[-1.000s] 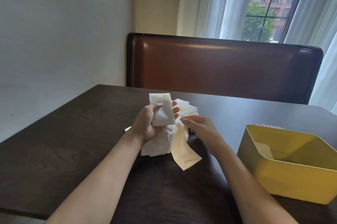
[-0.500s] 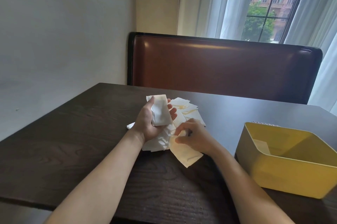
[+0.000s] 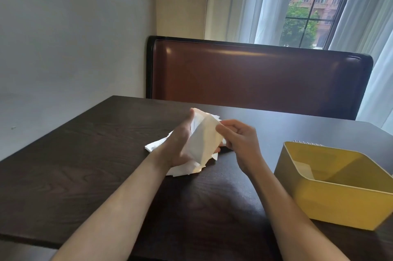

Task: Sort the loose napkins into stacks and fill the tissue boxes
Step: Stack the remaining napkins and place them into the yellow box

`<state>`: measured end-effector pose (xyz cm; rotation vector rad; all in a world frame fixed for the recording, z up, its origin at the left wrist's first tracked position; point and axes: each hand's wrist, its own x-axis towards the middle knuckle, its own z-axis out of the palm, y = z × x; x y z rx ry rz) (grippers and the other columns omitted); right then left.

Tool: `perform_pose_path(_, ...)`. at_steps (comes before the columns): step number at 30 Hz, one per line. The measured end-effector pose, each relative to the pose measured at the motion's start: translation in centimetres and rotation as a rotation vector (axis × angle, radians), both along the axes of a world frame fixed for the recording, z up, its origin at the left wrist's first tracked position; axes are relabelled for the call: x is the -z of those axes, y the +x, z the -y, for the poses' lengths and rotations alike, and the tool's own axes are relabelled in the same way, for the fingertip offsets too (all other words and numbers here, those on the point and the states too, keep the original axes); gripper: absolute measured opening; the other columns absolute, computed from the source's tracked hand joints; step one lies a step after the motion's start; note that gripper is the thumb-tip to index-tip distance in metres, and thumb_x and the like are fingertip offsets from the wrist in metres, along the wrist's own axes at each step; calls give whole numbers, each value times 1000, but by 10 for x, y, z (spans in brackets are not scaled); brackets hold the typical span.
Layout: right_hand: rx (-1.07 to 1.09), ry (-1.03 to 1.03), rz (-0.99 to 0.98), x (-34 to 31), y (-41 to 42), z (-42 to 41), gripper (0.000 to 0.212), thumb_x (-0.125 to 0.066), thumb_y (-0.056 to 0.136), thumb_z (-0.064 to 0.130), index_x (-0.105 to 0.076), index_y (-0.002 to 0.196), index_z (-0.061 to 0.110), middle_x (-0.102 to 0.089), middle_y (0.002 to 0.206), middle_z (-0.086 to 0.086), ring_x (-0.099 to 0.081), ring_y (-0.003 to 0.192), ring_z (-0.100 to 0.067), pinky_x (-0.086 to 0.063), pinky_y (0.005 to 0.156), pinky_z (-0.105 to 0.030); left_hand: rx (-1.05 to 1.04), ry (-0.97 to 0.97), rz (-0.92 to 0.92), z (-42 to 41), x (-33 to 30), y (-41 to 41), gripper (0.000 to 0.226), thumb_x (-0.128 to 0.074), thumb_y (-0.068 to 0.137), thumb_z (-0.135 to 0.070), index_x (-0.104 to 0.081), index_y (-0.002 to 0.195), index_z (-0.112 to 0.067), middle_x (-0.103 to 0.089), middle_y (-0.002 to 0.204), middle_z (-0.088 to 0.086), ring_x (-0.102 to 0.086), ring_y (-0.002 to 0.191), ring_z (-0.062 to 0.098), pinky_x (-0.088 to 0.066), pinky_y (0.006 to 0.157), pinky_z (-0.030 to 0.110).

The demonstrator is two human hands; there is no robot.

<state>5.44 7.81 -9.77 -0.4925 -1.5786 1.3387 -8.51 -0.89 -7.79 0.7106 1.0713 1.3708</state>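
At the middle of the dark wood-grain tabletop (image 3: 89, 154), both hands work a bundle of white folded paper napkins (image 3: 204, 139).

The left hand (image 3: 178, 146) curls round the bundle from its nine o'clock side; the right hand (image 3: 240, 143) pinches its three o'clock edge, though which fingers do the pinching is hard to tell. Beneath them a loose pile of white napkins (image 3: 158, 145) lies flat on the tabletop. At about four o'clock from the pile, well apart, stands an open yellow rectangular box (image 3: 340, 205), one pale napkin (image 3: 303, 170) lying inside it.
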Motion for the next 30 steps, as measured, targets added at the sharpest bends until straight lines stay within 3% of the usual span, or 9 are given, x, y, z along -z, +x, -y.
perform_pose_path(3,188,125,30,2,-4,-6,6,-72,86,6,-76,90,8,-74,80,5,-68,74,-8,-52,65,-14,85,11,46,-2,5,5,76,-24,96,-71,-63,118,-10,-71,102,19,-71,89,34,-61,76,43)
perform_pose_path(5,254,170,71,3,-6,-8,7,-72,87,9,-76,91,13,-74,83,6,-69,80,-7,-53,66,-12,145,37,39,-2,7,5,73,-35,91,-69,-63,120,-8,-68,102,19,-70,88,35,-61,77,44)
perform_pose_path(9,229,63,52,2,-7,-8,10,-67,92,11,-75,98,12,-73,90,5,-68,78,0,-50,63,-10,113,73,34,2,3,-2,47,-56,95,-38,-58,125,-3,-66,94,16,-65,76,28,-61,70,38)
perform_pose_path(13,275,-72,57,11,-7,-21,24,-51,102,30,-72,110,19,-72,101,8,-65,93,-10,-50,69,-18,-61,27,145,-3,5,-10,43,-47,101,-30,-57,128,2,-69,94,16,-65,72,24,-59,70,36)
perform_pose_path(17,374,81,478,31,-8,-40,39,-40,106,35,-62,130,15,-63,131,-3,-56,120,-19,-45,92,-25,-205,76,322,-6,7,-20,46,-53,97,-37,-63,126,-2,-71,97,14,-66,85,26,-55,85,39)
perform_pose_path(19,328,110,656,37,-11,-45,43,-33,107,37,-61,131,16,-59,138,-5,-50,129,-26,-40,103,-37,-217,78,334,-5,7,-21,48,-54,95,-42,-65,121,-4,-71,102,15,-65,95,29,-52,91,42)
perform_pose_path(22,265,272,1058,41,-18,-47,49,-20,106,41,-56,134,23,-47,150,-5,-38,139,-28,-29,112,-40,-226,46,284,-7,11,-22,50,-53,96,-45,-66,115,-1,-70,103,16,-65,98,32,-51,95,44)
perform_pose_path(26,344,271,1057,40,-17,-48,36,-25,106,32,-58,108,17,-63,130,-5,-52,119,-29,-40,98,-38,-259,-5,190,-8,10,-26,47,-53,98,-41,-65,115,2,-73,95,17,-71,88,31,-53,96,45)
perform_pose_path(30,477,68,814,34,-11,-42,40,-46,97,34,-74,77,14,-67,76,-1,-62,84,-26,-46,76,-34,-325,12,143,-8,8,-29,46,-53,99,-35,-59,126,1,-68,97,17,-70,81,29,-59,81,42)
